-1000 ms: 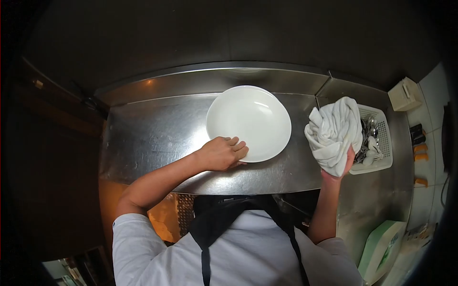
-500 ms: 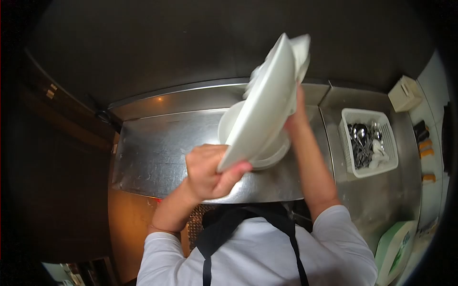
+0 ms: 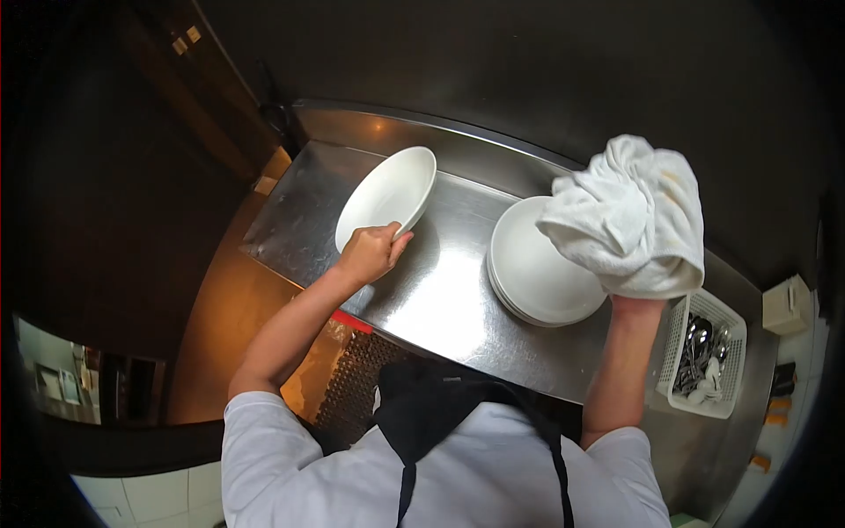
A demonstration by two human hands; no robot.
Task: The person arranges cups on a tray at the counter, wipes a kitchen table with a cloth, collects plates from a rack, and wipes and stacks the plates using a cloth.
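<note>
My left hand (image 3: 373, 252) grips the near rim of a white shallow bowl (image 3: 387, 195), which is tilted over the left part of the steel counter. A white towel (image 3: 629, 220) with a few yellowish marks is bunched over my right hand (image 3: 637, 304), hiding the fingers. Just left of the towel, a stack of white bowls (image 3: 537, 268) stands on the counter, its right edge partly covered by the cloth.
The steel counter (image 3: 440, 308) runs along a dark wall. At its right stands a white plastic basket (image 3: 736, 370) full of cutlery, with a cream-coloured box (image 3: 786, 305) beyond it. A red object (image 3: 352, 320) shows below the counter's front edge.
The bowl has moved left and down in my left hand, away from the stack. My right hand has come off it and swung right with the towel. The view has turned.
</note>
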